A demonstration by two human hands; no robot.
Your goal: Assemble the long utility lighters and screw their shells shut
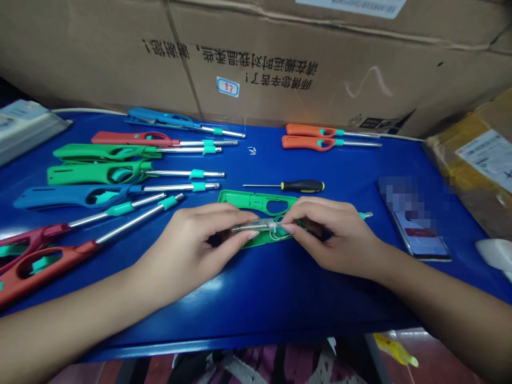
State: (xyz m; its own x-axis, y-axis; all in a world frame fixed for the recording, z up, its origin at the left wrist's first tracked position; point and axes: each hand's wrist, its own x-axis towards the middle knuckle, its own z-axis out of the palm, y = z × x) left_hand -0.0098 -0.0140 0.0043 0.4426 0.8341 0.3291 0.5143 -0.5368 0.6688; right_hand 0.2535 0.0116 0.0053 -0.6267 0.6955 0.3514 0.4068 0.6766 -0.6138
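My left hand (200, 237) is closed, thumb and fingers pinching a small clear lighter gas tank (264, 225) held sideways. At the tank's right end, a thin white wire loops down, and the closed fingertips of my right hand (336, 232) pinch something too small to make out. Just beyond the tank lies an opened green lighter casing half (256, 199), its hollow side up. More green casing shows beneath my hands, mostly hidden by them. A metal tip with a teal piece (365, 215) sticks out past my right hand.
Several long-nosed lighters, including a blue one (80, 196), lie at the left. Two orange lighters (306, 142) lie at the back right. A screwdriver (302, 185), tiny silvery pieces (252, 151) and a phone (418, 224) share the blue table. A cardboard box (256, 58) stands behind.
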